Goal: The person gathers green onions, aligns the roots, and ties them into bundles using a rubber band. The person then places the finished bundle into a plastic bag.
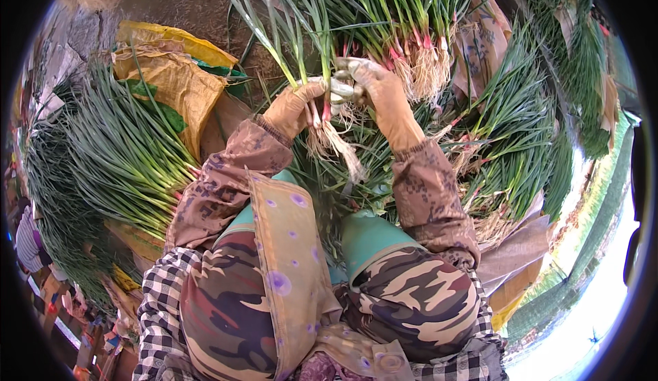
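Observation:
My left hand (295, 109), in a tan glove, grips a few spring onions (325, 79) in front of me. Their green leaves point up and away, and their pale roots hang toward my knees. Close against the right side of those stalks is my right hand (367, 83), also gloved, with whitish, soiled fingertips. Its fingers are curled together beside the stalks; what is between them is hidden. Just beyond it lies a thick bunch of spring onions (411, 18), with reddish stems and tangled pale roots.
A large pile of spring onions (127, 151) lies at my left, next to a yellow woven sack (181, 83). More loose spring onions (504, 114) spread at my right, over brown sheeting (514, 247). Wet brown soil (195, 4) shows at the far side.

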`<state>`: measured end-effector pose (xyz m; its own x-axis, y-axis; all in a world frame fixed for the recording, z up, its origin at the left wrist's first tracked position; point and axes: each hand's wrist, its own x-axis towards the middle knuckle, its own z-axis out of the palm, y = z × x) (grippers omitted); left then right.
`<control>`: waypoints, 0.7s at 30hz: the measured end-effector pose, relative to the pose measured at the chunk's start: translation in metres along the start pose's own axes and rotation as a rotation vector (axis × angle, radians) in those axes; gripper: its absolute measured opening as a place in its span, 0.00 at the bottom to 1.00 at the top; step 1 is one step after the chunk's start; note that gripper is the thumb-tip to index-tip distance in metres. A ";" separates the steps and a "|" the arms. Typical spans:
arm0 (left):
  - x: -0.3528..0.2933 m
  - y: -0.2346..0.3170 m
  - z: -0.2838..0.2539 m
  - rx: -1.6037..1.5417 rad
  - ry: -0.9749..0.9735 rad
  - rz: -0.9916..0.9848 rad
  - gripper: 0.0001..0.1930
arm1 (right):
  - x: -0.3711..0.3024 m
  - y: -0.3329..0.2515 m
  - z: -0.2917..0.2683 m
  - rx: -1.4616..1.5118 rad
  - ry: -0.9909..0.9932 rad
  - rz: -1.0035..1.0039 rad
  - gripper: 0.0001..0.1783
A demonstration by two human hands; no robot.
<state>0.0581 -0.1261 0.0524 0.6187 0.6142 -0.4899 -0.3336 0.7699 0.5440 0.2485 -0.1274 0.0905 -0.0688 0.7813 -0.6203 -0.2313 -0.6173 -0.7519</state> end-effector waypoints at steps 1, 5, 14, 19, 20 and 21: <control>-0.001 -0.002 0.002 0.022 -0.046 0.023 0.18 | 0.010 0.009 0.000 0.092 -0.031 0.005 0.13; -0.002 -0.009 0.002 0.050 -0.094 0.010 0.19 | 0.012 0.002 0.014 0.269 -0.148 0.155 0.12; -0.005 -0.007 0.012 0.306 0.038 -0.013 0.15 | 0.019 0.085 0.000 -0.991 0.405 -0.521 0.08; -0.008 -0.003 0.007 0.293 0.146 -0.025 0.15 | -0.019 0.090 -0.020 -1.076 0.127 0.149 0.10; -0.010 -0.005 0.005 0.252 0.239 -0.075 0.15 | -0.034 0.085 -0.023 -1.141 -0.013 0.152 0.12; -0.009 -0.006 0.003 0.236 0.262 -0.090 0.15 | -0.045 0.074 -0.023 -1.203 -0.165 0.162 0.13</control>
<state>0.0566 -0.1365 0.0558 0.4248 0.5930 -0.6841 -0.0936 0.7803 0.6183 0.2572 -0.2103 0.0577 -0.1558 0.6357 -0.7561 0.8292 -0.3318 -0.4499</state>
